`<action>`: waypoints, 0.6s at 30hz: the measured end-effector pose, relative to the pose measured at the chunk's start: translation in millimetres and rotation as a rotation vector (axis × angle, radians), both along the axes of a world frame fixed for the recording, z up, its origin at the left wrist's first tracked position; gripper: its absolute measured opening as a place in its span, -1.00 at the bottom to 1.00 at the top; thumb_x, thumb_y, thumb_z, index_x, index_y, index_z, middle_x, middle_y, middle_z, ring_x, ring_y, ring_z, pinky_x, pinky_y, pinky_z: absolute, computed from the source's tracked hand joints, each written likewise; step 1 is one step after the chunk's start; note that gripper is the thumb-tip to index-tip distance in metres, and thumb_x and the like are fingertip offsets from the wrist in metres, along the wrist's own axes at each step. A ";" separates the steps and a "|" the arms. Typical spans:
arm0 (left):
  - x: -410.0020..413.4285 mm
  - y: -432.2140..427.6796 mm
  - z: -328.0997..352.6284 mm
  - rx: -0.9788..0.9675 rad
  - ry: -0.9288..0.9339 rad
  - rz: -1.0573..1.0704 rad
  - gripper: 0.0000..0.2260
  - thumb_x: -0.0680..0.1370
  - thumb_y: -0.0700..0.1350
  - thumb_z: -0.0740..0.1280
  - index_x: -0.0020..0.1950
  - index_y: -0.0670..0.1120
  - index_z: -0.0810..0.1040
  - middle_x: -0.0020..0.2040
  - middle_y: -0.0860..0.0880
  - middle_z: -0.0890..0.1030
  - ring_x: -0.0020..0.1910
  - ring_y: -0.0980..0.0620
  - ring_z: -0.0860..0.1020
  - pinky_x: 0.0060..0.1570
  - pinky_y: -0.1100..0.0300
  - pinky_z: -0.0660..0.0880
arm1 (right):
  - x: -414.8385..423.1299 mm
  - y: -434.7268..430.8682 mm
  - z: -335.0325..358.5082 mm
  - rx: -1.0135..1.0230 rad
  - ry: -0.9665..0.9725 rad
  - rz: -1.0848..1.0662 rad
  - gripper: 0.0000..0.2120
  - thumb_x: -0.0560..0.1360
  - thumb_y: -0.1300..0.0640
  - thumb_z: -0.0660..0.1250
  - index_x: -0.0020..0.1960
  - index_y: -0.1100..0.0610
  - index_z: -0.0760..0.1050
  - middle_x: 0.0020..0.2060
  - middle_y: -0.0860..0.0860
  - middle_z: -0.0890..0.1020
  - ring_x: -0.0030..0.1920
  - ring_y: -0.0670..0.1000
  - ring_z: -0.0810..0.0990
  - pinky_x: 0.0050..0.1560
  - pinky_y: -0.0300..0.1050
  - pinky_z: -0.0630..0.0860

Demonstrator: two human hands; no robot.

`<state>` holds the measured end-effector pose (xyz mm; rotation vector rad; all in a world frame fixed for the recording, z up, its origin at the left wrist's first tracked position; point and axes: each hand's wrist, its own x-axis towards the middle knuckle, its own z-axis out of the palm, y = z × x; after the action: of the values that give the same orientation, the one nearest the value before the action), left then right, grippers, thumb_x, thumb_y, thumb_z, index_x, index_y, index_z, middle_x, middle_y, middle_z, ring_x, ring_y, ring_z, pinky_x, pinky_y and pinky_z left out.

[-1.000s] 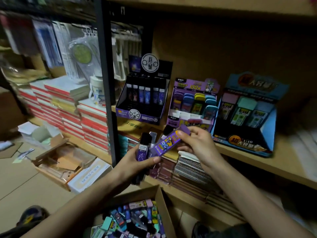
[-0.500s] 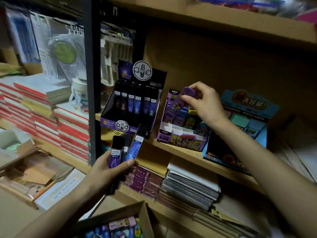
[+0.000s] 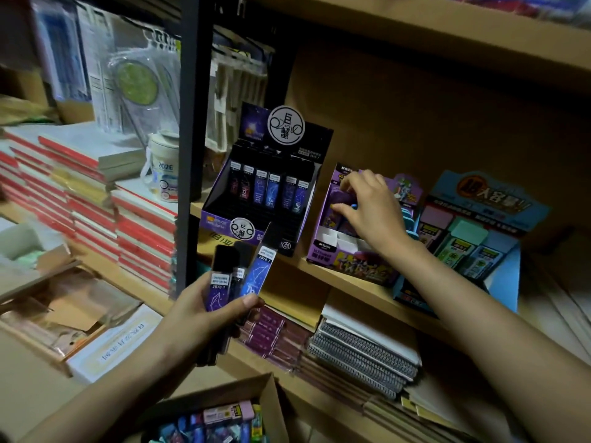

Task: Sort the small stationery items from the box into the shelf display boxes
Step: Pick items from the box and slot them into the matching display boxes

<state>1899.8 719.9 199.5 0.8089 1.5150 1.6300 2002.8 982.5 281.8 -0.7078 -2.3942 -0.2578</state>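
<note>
On the far shelf, right hand (image 3: pixel 367 209) pinches purple pack (image 3: pixel 343 198) inside purple display box (image 3: pixel 345 265): seat it flush in its row. Left hand (image 3: pixel 204 314) grips lead cases (image 3: pixel 220 282).

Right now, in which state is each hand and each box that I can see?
left hand, grips lead tubes
right hand, pinches purple item in purple display box
black display box, open, one row of standing tubes
purple display box, open, front slots look empty
blue display box, open, stocked
cardboard box, open, mixed items inside
</note>
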 end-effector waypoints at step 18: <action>-2.0 -0.5 5.1 0.114 -0.109 -0.017 -0.68 0.38 -0.06 0.38 0.05 -0.17 0.47 -0.26 -0.07 0.69 -0.44 0.14 0.60 -0.56 0.38 0.41 | -18.5 -111.4 13.1 -1.331 0.381 0.334 -0.91 0.49 0.28 0.34 -0.01 0.18 0.49 -0.29 -0.01 0.58 -0.43 -0.13 0.52 -0.38 -0.20 0.44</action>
<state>1897.8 719.4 204.6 0.7788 1.3466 1.7325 1984.3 871.1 294.9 -0.7396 -2.0008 1.5675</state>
